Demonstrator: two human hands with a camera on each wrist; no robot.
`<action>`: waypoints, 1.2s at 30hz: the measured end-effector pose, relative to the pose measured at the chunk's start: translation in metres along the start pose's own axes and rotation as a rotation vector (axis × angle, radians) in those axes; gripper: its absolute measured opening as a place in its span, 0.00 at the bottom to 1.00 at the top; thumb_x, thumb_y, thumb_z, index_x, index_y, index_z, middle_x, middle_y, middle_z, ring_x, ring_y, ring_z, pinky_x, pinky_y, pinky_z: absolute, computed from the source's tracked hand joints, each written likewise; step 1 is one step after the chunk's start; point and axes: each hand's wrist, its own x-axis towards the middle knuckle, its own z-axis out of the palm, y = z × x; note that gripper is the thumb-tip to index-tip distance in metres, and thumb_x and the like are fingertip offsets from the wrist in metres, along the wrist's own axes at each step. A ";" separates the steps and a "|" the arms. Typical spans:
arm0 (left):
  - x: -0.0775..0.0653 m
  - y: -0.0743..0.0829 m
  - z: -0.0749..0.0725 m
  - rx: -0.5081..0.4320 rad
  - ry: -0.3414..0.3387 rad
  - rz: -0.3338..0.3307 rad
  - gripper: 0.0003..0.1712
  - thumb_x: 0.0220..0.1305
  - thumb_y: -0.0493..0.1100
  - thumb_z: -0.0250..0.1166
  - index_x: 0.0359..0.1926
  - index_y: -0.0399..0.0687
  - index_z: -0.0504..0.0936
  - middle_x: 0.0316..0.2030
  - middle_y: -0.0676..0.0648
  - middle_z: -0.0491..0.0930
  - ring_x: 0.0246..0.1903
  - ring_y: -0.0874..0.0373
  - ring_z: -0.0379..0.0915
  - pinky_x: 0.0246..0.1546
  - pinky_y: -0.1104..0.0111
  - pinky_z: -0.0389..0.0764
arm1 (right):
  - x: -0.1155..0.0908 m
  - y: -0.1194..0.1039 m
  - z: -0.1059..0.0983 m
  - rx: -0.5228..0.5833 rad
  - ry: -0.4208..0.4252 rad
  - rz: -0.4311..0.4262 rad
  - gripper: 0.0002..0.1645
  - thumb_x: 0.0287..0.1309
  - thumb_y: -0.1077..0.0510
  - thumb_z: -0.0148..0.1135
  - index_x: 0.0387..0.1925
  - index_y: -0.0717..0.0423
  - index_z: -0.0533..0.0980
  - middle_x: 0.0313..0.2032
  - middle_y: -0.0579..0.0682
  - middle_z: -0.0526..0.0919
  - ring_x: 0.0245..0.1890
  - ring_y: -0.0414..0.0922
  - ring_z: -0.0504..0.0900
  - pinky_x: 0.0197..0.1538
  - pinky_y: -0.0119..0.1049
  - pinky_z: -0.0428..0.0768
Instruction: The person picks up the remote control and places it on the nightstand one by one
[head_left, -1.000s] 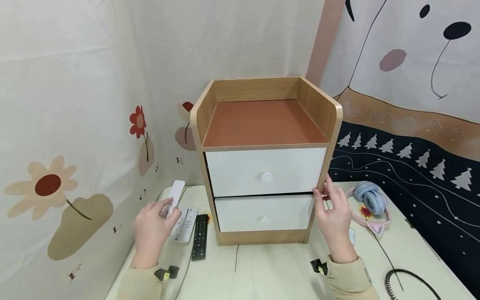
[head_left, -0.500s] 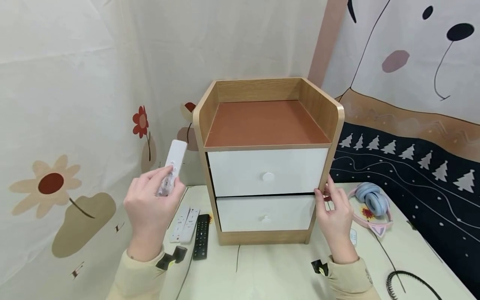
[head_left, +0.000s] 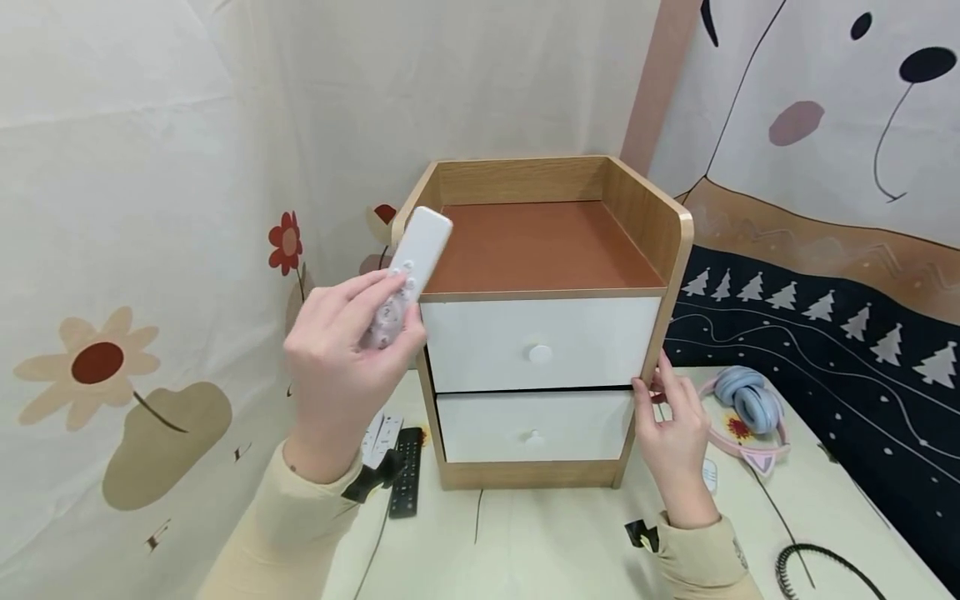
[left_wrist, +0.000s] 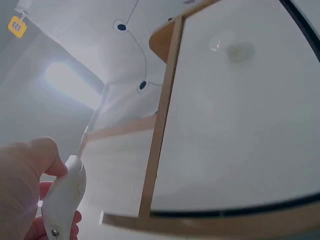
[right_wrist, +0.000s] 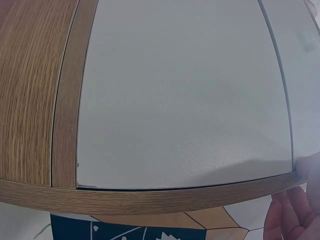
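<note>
My left hand (head_left: 341,362) pinches a white remote control (head_left: 423,242) with round buttons, thumb on one side and fingers on the other. The remote is up at the front left of a small wooden cabinet (head_left: 525,477), overlapping its top shelf in the head view. In the left wrist view the remote (left_wrist: 65,200) shows a curved white side. My right hand (head_left: 675,442) grips the cabinet's right side panel, its thumb at the front edge and fingers behind. Both white drawers, the upper drawer (head_left: 480,342) and lower drawer (head_left: 480,425), are pushed in.
Left of the cabinet on the table (head_left: 517,554) lie a black remote (head_left: 407,483) and white remotes (head_left: 386,437), partly hidden by my left arm. To the right are headphones (head_left: 750,404) with blue cushions and a pink band, and a coiled black cable (head_left: 813,547).
My left hand has lifted the white remote from low beside the other remotes, then moved it right toward the cabinet's top. The right hand keeps its hold on the side panel.
</note>
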 end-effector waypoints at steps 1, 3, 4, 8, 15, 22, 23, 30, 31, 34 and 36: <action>0.002 0.002 0.004 -0.002 -0.014 0.016 0.15 0.60 0.38 0.73 0.48 0.46 0.96 0.44 0.41 0.95 0.33 0.40 0.83 0.35 0.54 0.81 | 0.000 0.000 0.000 0.000 0.000 0.001 0.39 0.62 0.72 0.74 0.74 0.63 0.76 0.38 0.66 0.85 0.36 0.57 0.82 0.54 0.07 0.71; 0.006 0.005 0.012 -0.002 -0.051 0.045 0.14 0.60 0.39 0.74 0.47 0.44 0.96 0.44 0.41 0.95 0.33 0.40 0.84 0.34 0.51 0.84 | 0.000 0.000 0.000 0.003 0.006 -0.002 0.39 0.61 0.73 0.74 0.74 0.63 0.77 0.37 0.67 0.85 0.36 0.57 0.82 0.54 0.07 0.71; 0.008 0.007 0.016 -0.001 -0.076 0.057 0.14 0.60 0.39 0.74 0.46 0.44 0.96 0.43 0.40 0.95 0.33 0.40 0.84 0.34 0.51 0.85 | -0.001 0.000 0.000 0.002 0.007 -0.001 0.39 0.61 0.73 0.74 0.74 0.63 0.77 0.37 0.66 0.85 0.36 0.57 0.82 0.54 0.07 0.71; 0.013 0.011 0.033 0.026 -0.186 0.081 0.12 0.62 0.42 0.74 0.45 0.43 0.95 0.43 0.42 0.95 0.35 0.41 0.86 0.35 0.53 0.87 | -0.001 0.001 -0.001 0.003 0.010 -0.005 0.39 0.61 0.73 0.74 0.74 0.63 0.77 0.37 0.66 0.85 0.36 0.56 0.81 0.54 0.07 0.71; 0.023 0.018 0.056 0.041 -0.379 0.030 0.10 0.61 0.44 0.72 0.40 0.45 0.92 0.34 0.47 0.93 0.31 0.46 0.84 0.29 0.54 0.84 | -0.001 0.000 -0.002 -0.003 0.006 -0.003 0.39 0.61 0.73 0.75 0.74 0.62 0.77 0.37 0.66 0.85 0.36 0.55 0.82 0.54 0.07 0.71; 0.036 0.023 0.074 0.091 -0.585 -0.125 0.10 0.61 0.47 0.72 0.36 0.46 0.89 0.23 0.46 0.87 0.30 0.47 0.80 0.27 0.53 0.80 | 0.000 0.000 -0.003 -0.012 -0.009 0.005 0.41 0.62 0.72 0.75 0.75 0.60 0.76 0.38 0.67 0.85 0.37 0.53 0.81 0.54 0.07 0.71; 0.039 0.023 0.077 0.101 -0.614 -0.149 0.10 0.61 0.48 0.72 0.36 0.47 0.89 0.22 0.46 0.86 0.30 0.47 0.80 0.27 0.53 0.79 | 0.000 0.000 -0.003 -0.012 -0.010 0.004 0.41 0.61 0.72 0.75 0.75 0.60 0.76 0.38 0.67 0.85 0.37 0.53 0.81 0.54 0.08 0.71; 0.054 0.031 0.095 0.170 -0.798 -0.248 0.10 0.66 0.51 0.72 0.39 0.50 0.91 0.29 0.47 0.89 0.32 0.47 0.80 0.34 0.53 0.82 | 0.001 -0.001 -0.003 -0.015 -0.023 0.008 0.41 0.62 0.71 0.75 0.76 0.60 0.75 0.39 0.67 0.86 0.37 0.53 0.82 0.54 0.08 0.71; 0.055 0.032 0.097 0.169 -0.807 -0.259 0.10 0.67 0.51 0.73 0.39 0.51 0.91 0.33 0.48 0.91 0.34 0.48 0.82 0.36 0.53 0.83 | 0.001 -0.001 -0.002 -0.014 -0.019 0.004 0.41 0.62 0.71 0.75 0.76 0.59 0.76 0.39 0.66 0.86 0.37 0.53 0.82 0.54 0.08 0.71; 0.057 0.035 0.102 0.142 -0.812 -0.291 0.10 0.67 0.51 0.74 0.39 0.51 0.93 0.44 0.47 0.90 0.40 0.48 0.84 0.42 0.50 0.85 | 0.002 -0.003 -0.002 -0.013 -0.008 -0.008 0.42 0.60 0.72 0.76 0.76 0.59 0.76 0.39 0.65 0.87 0.37 0.54 0.82 0.54 0.07 0.71; 0.057 0.036 0.104 0.129 -0.815 -0.308 0.10 0.68 0.52 0.74 0.40 0.52 0.94 0.48 0.47 0.88 0.43 0.49 0.84 0.45 0.50 0.85 | 0.002 -0.004 -0.002 -0.011 -0.003 -0.011 0.42 0.60 0.72 0.76 0.75 0.59 0.76 0.39 0.64 0.87 0.36 0.55 0.82 0.53 0.07 0.70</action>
